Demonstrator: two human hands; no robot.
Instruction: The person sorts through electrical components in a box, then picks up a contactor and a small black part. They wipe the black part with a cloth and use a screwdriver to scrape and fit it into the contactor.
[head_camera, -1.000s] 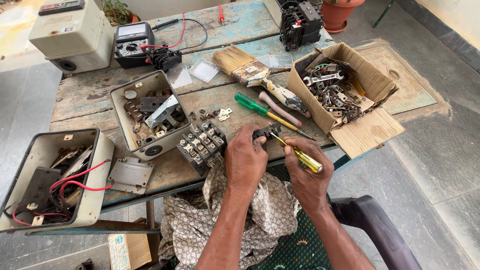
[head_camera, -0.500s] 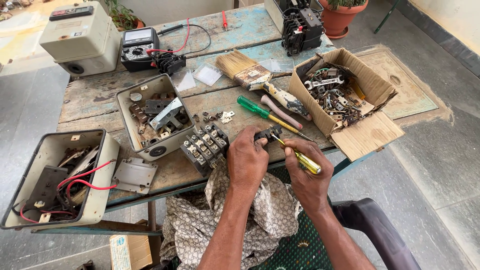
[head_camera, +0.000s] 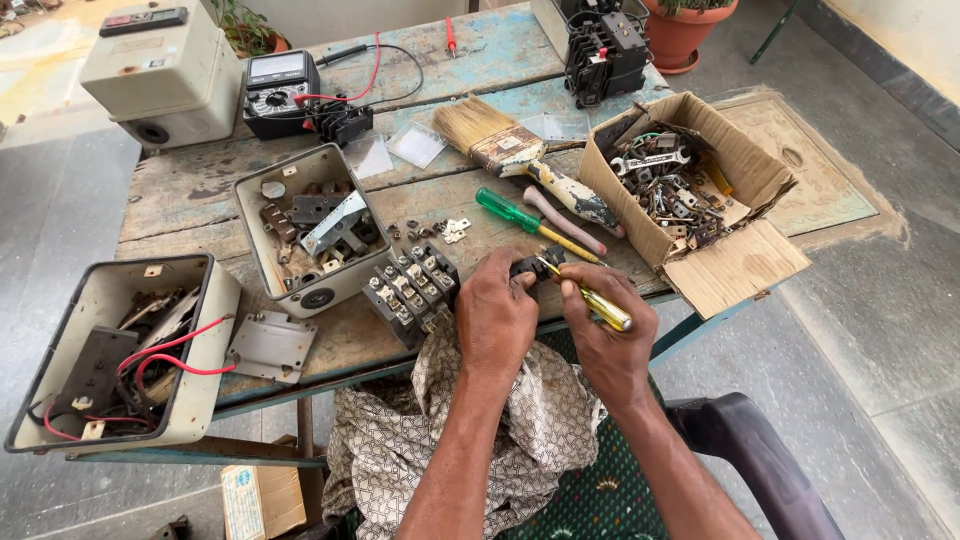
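My left hand (head_camera: 497, 318) grips a small black electrical part (head_camera: 530, 267) at the front edge of the wooden table (head_camera: 200, 190). My right hand (head_camera: 605, 335) holds a yellow-handled screwdriver (head_camera: 592, 300), whose tip rests on that part. A black contactor block (head_camera: 412, 291) with several screw terminals lies just left of my left hand. A green-handled screwdriver (head_camera: 520, 219) lies on the table just beyond my hands.
An open grey metal box (head_camera: 305, 232) holds parts at centre. A second open box (head_camera: 115, 350) with red wires sits at left. A cardboard box (head_camera: 690, 190) of metal parts stands at right. A paintbrush (head_camera: 500, 145), a multimeter (head_camera: 280, 90) and a patterned cloth (head_camera: 470, 440) are nearby.
The view has shifted slightly. Both hands stay at the small black part with the screwdriver tip on it.
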